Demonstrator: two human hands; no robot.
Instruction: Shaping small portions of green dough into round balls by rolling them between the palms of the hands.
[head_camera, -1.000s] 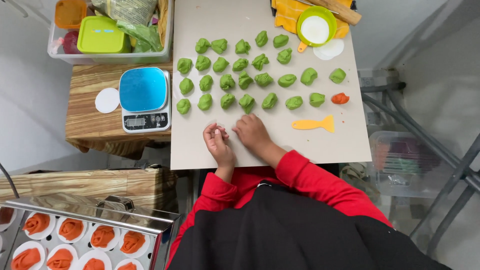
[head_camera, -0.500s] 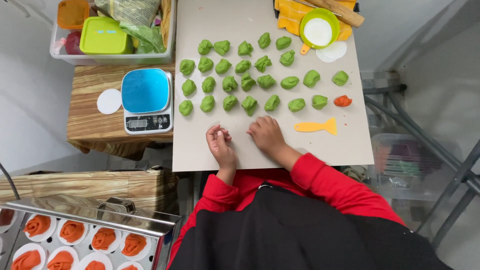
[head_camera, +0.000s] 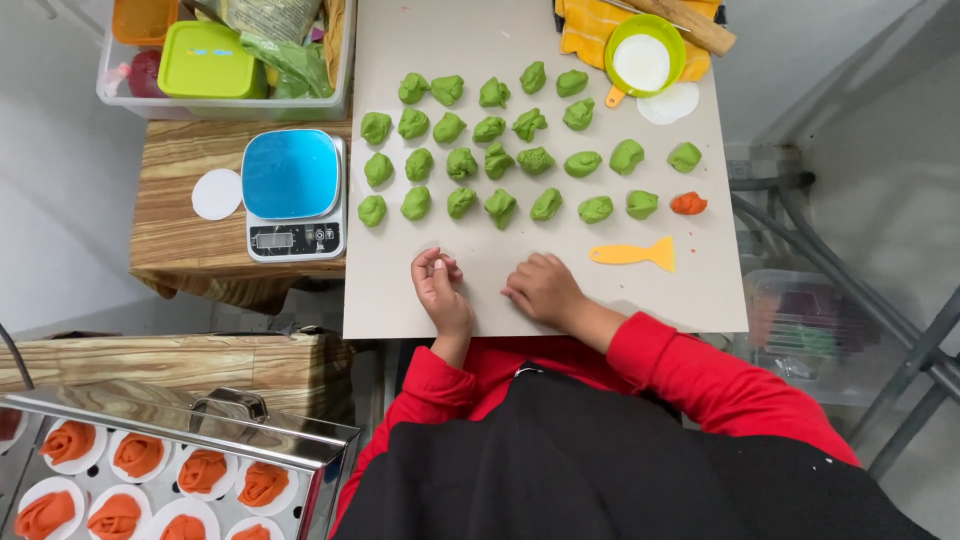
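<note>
The left hand (head_camera: 440, 285) has its fingers curled up and the fingertips (head_camera: 432, 262) pinched together. Whether a crumb of dough sits between them cannot be told at this size. It has hardly shifted in the last second.

The right hand (head_camera: 545, 290) is what changed. 1 second ago it lay farther out from the body, just short of the nearest green dough pieces (head_camera: 500, 207). Now it has drawn back and rests palm down on the beige board (head_camera: 470, 60), beside the left hand, slack and holding nothing.

So for now neither hand touches a dough piece. The green pieces lie in 4 loose rows just beyond both hands, seemingly undisturbed.

Beyond the right hand, at the end of the nearest row, is 1 orange dough piece (head_camera: 688, 203), with a yellow fish-shaped scraper (head_camera: 633, 254) nearer in. Outward from the left hand, off the board, a kitchen scale (head_camera: 292, 190) with a blue top stands on a wooden stand. Below and behind that hand, a steel tray (head_camera: 180, 470) holds orange rose-shaped pieces.
</note>
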